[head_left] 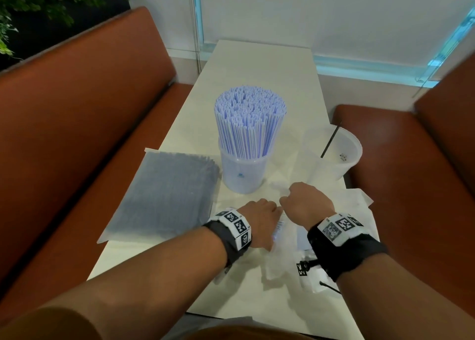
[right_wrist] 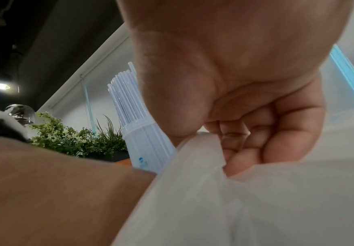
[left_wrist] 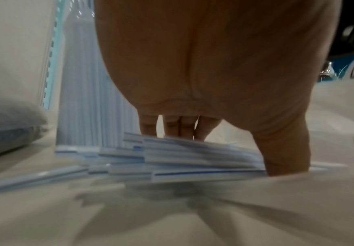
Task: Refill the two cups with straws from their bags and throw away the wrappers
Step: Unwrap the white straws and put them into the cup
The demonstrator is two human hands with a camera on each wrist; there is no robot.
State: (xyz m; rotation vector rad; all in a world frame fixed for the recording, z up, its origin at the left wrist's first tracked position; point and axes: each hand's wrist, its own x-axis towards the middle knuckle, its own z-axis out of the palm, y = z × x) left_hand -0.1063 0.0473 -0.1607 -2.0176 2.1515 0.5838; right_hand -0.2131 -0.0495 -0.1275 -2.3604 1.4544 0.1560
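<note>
White-and-blue loose straws [left_wrist: 193, 158] lay flat inside the opened bag [head_left: 288, 265] on the surface [head_left: 257, 64], long axis running left to right across the left hand [head_left: 259, 221]. That hand was nearer, directly over them, fingers [left_wrist: 180, 126] behind and thumb in front, closing around the bundle. Right hand [head_left: 305, 200] pinched the bag's film, lifted just beside. Filled cup [head_left: 243, 170] stood ahead of the left hand; nearly empty cup [head_left: 336, 157] ahead-right; sealed bag [head_left: 164, 195] left.
</note>
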